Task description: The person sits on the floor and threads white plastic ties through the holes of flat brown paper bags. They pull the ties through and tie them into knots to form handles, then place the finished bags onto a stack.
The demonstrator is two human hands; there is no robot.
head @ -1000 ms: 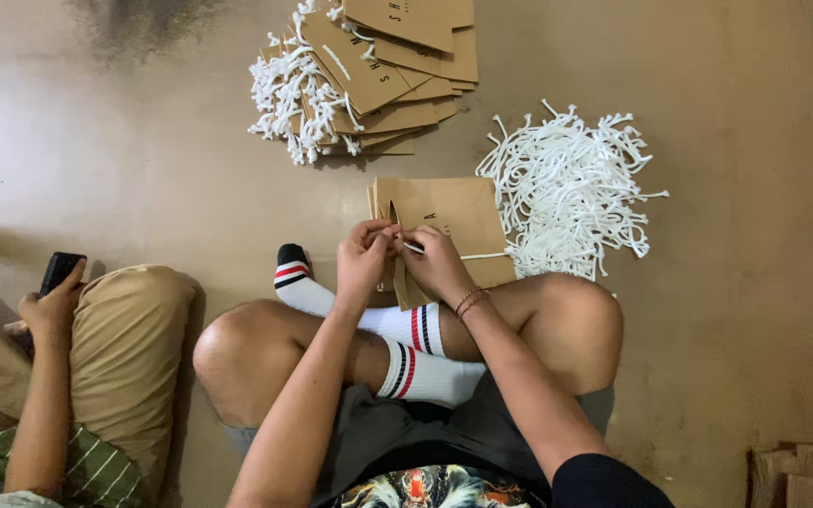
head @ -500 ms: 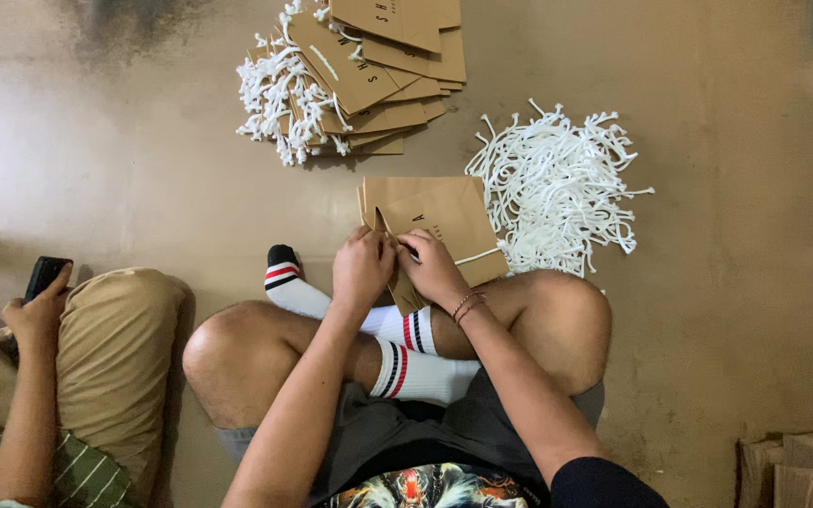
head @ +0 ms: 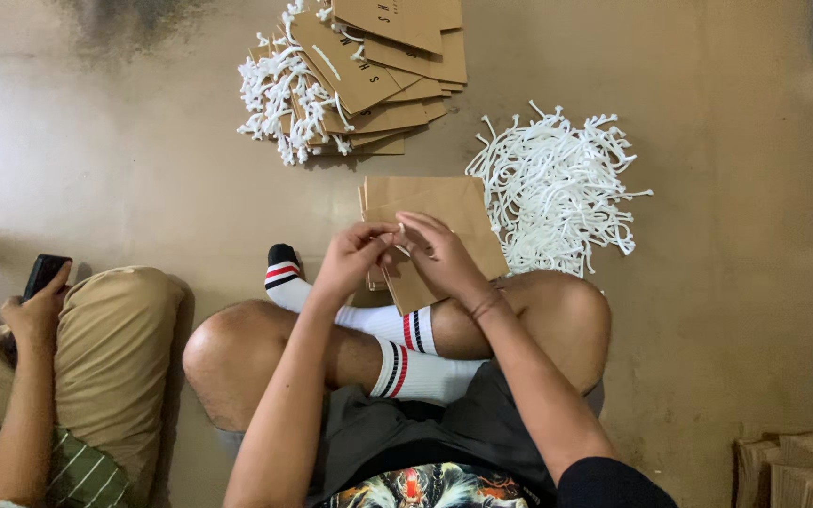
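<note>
brown paper bag (head: 444, 212) lies flat on the floor (head: 124, 160) just ahead of my crossed shins, its long axis running left to right with a slight tilt, the near right corner dipping toward my right knee. it seems to top a short stack of like bags, though my hands hide the near edge. my left hand (head: 355, 256) and right hand (head: 437, 252) meet over that near edge, fingertips pinched together on a thin white cord (head: 401, 226); both hands are clenched on it, and i cannot tell whether the cord passes through the bag there.

just right of the grip and beyond it sits a loose heap of white cords (head: 562, 193), touching the bag's right edge. farther ahead and a little left is a fanned pile of finished bags (head: 369, 75) with cord handles. open floor spreads wide to the left of the grip and far right of the heap. at the near right corner stand some cardboard boxes (head: 797, 470). well off to the left another person's hand (head: 35, 310) holds a dark phone (head: 44, 275) beside a tan trouser knee.
</note>
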